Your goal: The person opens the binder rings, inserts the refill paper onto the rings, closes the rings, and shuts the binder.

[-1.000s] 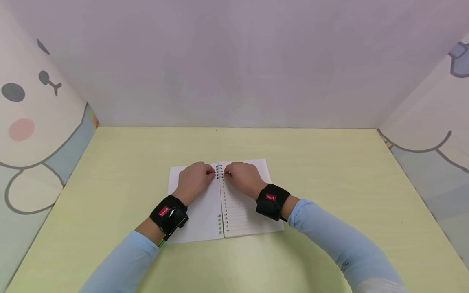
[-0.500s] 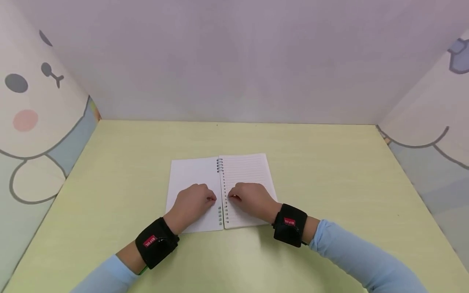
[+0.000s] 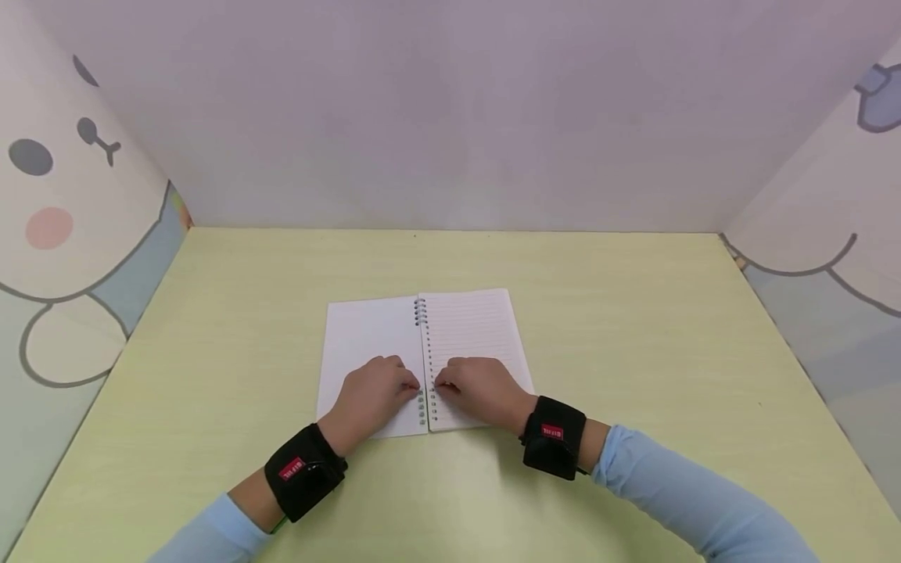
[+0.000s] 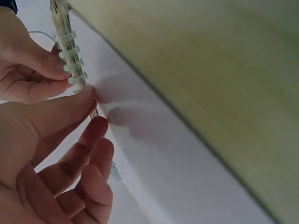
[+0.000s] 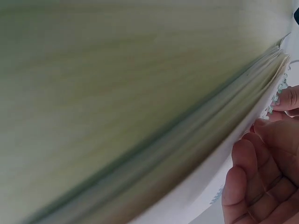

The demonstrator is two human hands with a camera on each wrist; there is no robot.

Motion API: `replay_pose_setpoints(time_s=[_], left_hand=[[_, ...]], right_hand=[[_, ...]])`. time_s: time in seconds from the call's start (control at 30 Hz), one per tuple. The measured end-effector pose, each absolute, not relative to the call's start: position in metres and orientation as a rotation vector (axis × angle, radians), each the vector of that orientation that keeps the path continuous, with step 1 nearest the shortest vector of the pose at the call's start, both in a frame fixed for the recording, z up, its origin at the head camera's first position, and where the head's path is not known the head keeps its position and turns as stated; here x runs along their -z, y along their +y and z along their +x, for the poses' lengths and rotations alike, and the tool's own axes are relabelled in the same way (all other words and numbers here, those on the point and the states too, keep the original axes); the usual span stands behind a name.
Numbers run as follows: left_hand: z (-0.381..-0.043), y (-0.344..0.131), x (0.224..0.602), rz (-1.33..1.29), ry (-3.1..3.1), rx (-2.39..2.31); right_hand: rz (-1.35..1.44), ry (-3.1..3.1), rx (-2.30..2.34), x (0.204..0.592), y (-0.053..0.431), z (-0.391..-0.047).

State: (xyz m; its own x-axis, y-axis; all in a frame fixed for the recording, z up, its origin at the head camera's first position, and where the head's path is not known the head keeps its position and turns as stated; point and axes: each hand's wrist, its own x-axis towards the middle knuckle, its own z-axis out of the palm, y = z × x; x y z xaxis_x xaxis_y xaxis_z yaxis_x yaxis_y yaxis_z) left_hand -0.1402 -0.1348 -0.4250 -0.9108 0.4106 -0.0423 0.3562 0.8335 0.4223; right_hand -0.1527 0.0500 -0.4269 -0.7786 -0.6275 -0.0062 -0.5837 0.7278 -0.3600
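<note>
An open loose-leaf notebook lies flat, a blank page on its left and a lined page on its right. Two groups of binding rings show along the spine, the upper rings and the lower rings. From the left, my left hand pinches at the lower rings with thumb and forefinger. My right hand does likewise from the lined-page side. Pale green plastic rings stand near both thumbs in the left wrist view. Fingertips partly hide which ring each hand holds.
The notebook lies on a pale yellow-green table. A plain lilac wall rises at the back, with cartoon-printed panels on both sides. Black straps circle both wrists.
Both hands have left the upper rings and come down the spine towards me to the lower rings. The upper rings are now uncovered, and the notebook stays open in place.
</note>
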Motion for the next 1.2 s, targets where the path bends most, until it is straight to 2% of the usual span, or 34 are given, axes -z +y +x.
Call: replay_pose_setpoints(time_s=[1.2], left_hand=[[-0.133,-0.128,0.413,0.617,2.875,-0.646]], right_hand=[[-0.978,2.784,0.548,0.417,0.047,-0.145]])
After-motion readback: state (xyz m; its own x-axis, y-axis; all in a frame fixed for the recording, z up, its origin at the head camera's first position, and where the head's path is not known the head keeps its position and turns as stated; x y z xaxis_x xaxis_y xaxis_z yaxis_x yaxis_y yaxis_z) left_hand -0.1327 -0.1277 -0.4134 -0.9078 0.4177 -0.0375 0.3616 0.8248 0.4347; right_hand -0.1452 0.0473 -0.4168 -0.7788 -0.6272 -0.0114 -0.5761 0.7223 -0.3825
